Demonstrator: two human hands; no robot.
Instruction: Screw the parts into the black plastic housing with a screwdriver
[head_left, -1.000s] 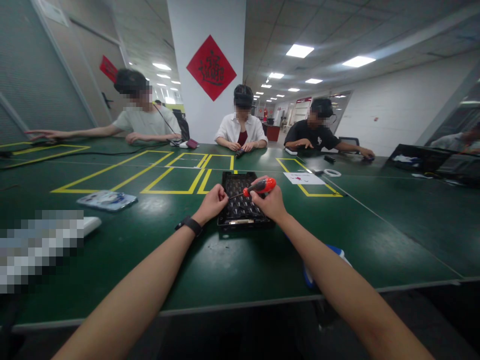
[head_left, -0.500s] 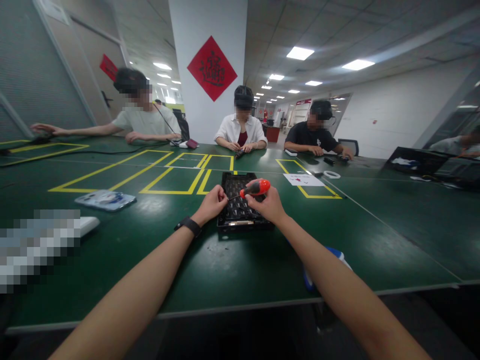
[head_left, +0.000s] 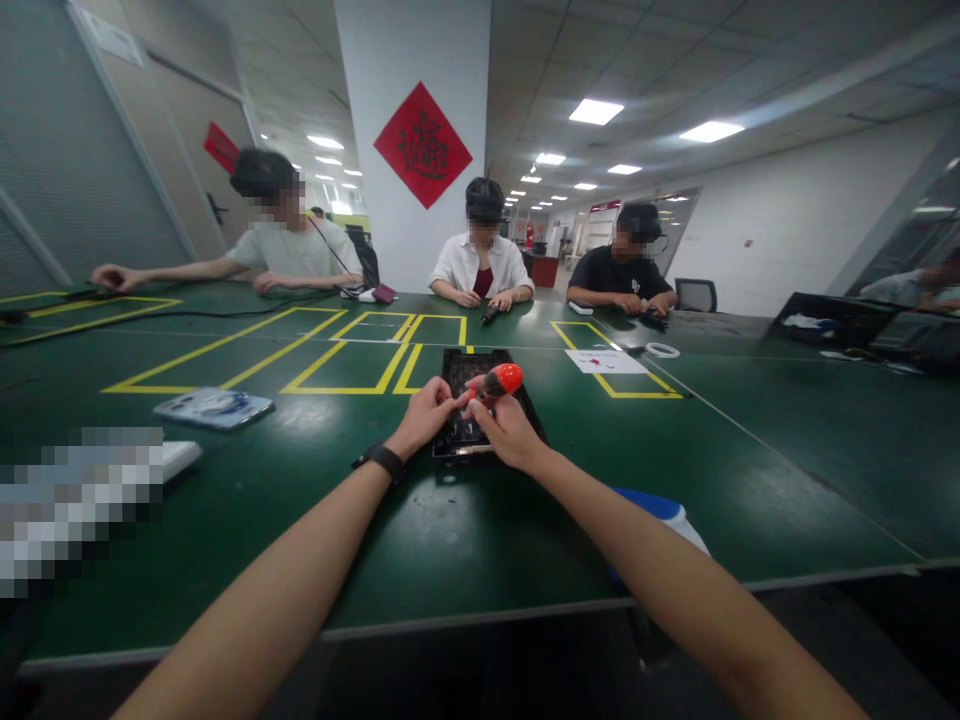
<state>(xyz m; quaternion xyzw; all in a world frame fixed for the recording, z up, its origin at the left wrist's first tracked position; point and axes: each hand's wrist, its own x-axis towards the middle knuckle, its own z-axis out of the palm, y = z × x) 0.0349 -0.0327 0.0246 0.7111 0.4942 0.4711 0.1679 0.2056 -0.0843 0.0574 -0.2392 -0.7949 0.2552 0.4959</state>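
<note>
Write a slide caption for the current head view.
Right hand holding a red-and-black screwdriver over an open black case, left hand at its near end, on a green table.

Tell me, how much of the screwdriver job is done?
Done, it seems: the case is open and the screwdriver is out. In hand: the right hand grips it, with the left hand at its front end. Left, probably: finishing there, though fingers hide the tip, and shutting the case.
</note>
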